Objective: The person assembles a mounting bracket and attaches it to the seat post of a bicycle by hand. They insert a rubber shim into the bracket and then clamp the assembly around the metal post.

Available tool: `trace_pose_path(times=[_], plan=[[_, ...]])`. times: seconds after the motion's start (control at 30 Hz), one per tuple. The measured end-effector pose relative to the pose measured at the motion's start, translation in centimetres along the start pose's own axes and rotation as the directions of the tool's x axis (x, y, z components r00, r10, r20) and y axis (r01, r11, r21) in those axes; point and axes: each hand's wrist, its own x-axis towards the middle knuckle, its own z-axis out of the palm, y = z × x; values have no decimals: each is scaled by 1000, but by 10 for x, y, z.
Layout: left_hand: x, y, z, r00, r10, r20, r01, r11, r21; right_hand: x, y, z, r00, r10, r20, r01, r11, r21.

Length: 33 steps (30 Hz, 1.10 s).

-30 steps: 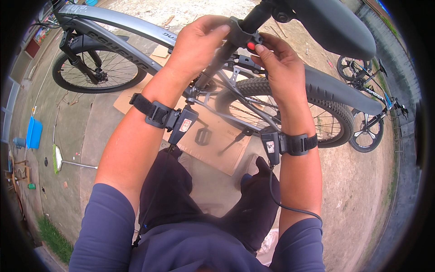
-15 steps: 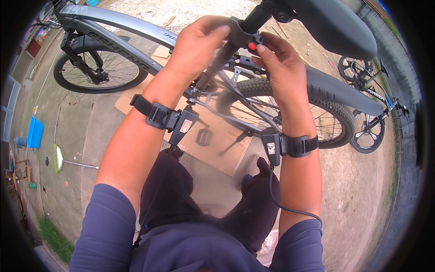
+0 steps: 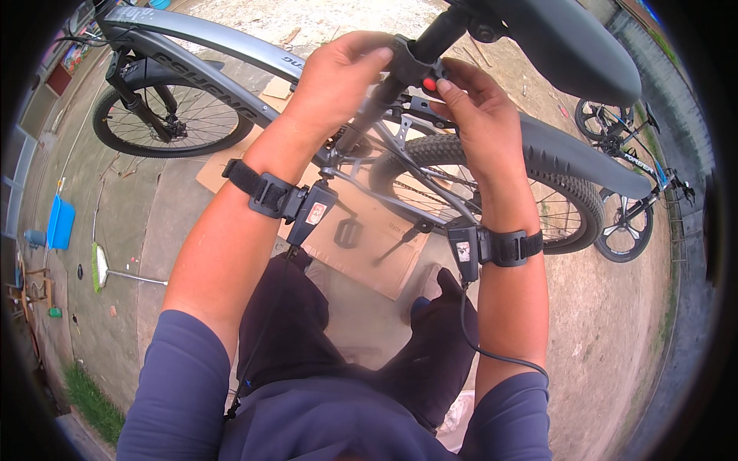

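A grey bicycle [image 3: 211, 84] stands in front of me, its black saddle [image 3: 573, 54] at the upper right. Around the black seat post [image 3: 442, 34] sits a black clamp bracket [image 3: 405, 63] with a small red round part [image 3: 429, 83] on its right side. My left hand [image 3: 338, 77] is closed, thumb and forefinger pinching the bracket's left end. Beside the red part, my right hand [image 3: 484, 107] is closed on the bracket's other end, the thumb just under the red. The fingers behind the bracket are partly hidden.
Beneath the bicycle lies flattened cardboard [image 3: 369, 246]. The rear wheel [image 3: 569, 207] and black mudguard [image 3: 584, 154] extend right. A second bicycle [image 3: 626, 173] stands by the grey wall. A broom [image 3: 100, 267] and blue dustpan-like container [image 3: 60, 221] are at left.
Almost nothing differs. Both hands keep hold of the bracket, with the left hand shifted very slightly; the bicycle appears in nearly the same place.
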Motion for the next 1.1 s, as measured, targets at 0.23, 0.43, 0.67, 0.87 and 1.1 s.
trace_pose_path(times=[0.23,0.43,0.67,0.87,1.1], plan=[[2,0,-1,1000,-10,7,10,999,33,0,-4,1,1000,21,12,-20,995,-93],[-3,-7,-6,1000,-21,6,20,994,106,0,-4,2,999,19,30,-10,958,-285],[-9,-13,-12,1000,-20,8,16,946,323,0,-1,3,998,30,54,-15,961,-276],[-13,-14,-15,1000,7,10,-11,885,466,2,3,1,998,19,64,6,927,-374],[-15,-10,-13,1000,-20,10,13,894,448,-5,-4,1,998,38,51,-13,906,-424]])
